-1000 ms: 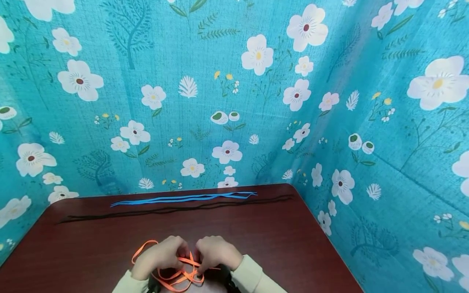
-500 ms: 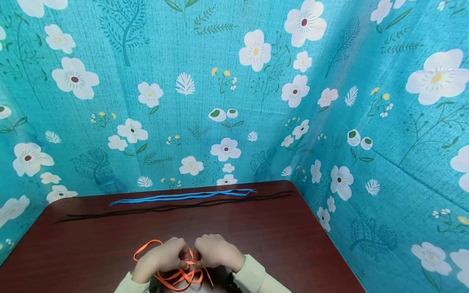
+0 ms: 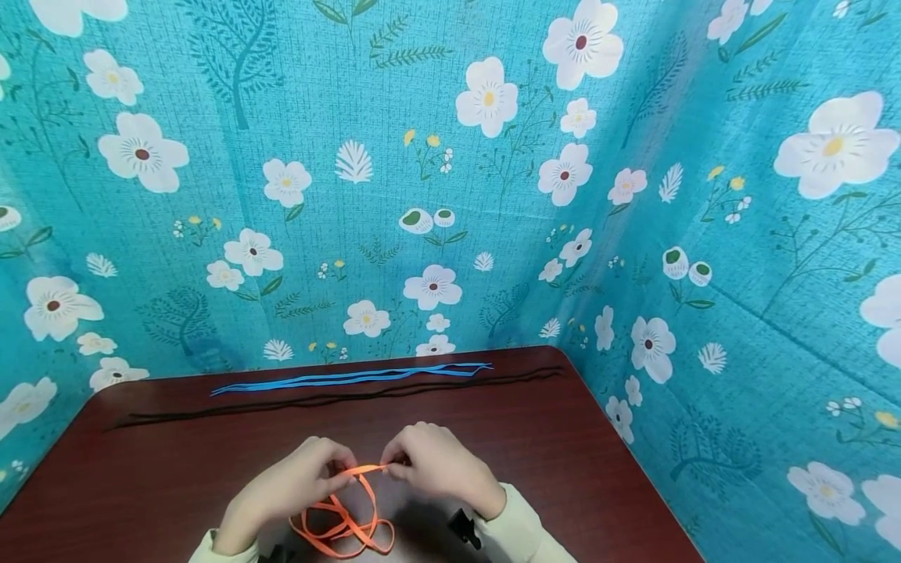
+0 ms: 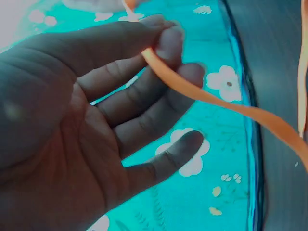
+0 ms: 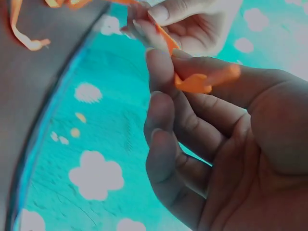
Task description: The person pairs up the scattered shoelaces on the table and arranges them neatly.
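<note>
A flat orange shoelace (image 3: 343, 522) lies in loose, crossing loops at the front of the table, with one stretch raised between both hands. My left hand (image 3: 299, 478) pinches that stretch between thumb and index finger; in the left wrist view the other fingers spread loosely and the lace (image 4: 216, 100) trails away to the right. Close by, my right hand (image 3: 439, 463) pinches the lace near its end, fingertips a short span from the left ones. The right wrist view shows the narrow lace tip (image 5: 224, 77) poking out past the right thumb.
Toward the back edge of the dark red table (image 3: 528, 453) a doubled blue lace (image 3: 317, 381) and a dark lace (image 3: 331, 400) lie stretched sideways. Teal flowered cloth (image 3: 317, 234) hangs behind and along the right side. Black wrist fittings (image 3: 464, 528) sit near the sleeves.
Both hands have risen away from the loops and moved slightly apart, drawing a short stretch of orange lace between them. The loops beneath now show more fully.
</note>
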A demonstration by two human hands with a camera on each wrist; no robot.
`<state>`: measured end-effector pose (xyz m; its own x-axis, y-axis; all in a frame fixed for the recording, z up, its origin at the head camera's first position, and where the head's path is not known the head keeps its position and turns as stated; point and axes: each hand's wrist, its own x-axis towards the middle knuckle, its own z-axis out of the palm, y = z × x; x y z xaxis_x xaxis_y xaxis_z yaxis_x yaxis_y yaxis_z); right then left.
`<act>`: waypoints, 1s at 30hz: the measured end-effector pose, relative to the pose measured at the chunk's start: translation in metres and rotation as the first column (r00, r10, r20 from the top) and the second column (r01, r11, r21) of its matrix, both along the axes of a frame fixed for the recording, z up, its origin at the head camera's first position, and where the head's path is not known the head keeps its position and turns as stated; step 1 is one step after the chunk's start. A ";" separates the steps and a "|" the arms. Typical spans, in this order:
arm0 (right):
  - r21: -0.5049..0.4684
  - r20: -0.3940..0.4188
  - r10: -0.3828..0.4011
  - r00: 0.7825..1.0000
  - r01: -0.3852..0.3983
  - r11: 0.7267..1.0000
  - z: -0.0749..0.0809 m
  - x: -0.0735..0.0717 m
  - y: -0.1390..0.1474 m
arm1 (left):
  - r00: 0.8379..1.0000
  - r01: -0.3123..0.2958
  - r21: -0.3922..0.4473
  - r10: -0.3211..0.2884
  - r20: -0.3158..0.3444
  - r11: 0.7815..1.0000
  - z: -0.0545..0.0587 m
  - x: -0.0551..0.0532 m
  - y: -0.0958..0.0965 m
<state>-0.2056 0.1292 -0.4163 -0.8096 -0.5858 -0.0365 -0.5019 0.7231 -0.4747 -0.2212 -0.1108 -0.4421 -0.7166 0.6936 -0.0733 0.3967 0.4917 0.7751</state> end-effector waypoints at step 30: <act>-0.413 -0.150 -0.492 0.858 0.398 0.819 0.049 -0.003 0.141 | 0.901 -0.366 0.115 0.382 -0.206 0.924 0.038 0.008 -0.098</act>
<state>-0.2087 0.2698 -0.3674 -0.9391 -0.0924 0.3308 -0.2977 0.6994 -0.6498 -0.2136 -0.2083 -0.4041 -0.9163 0.3686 0.1564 0.3591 0.5839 0.7280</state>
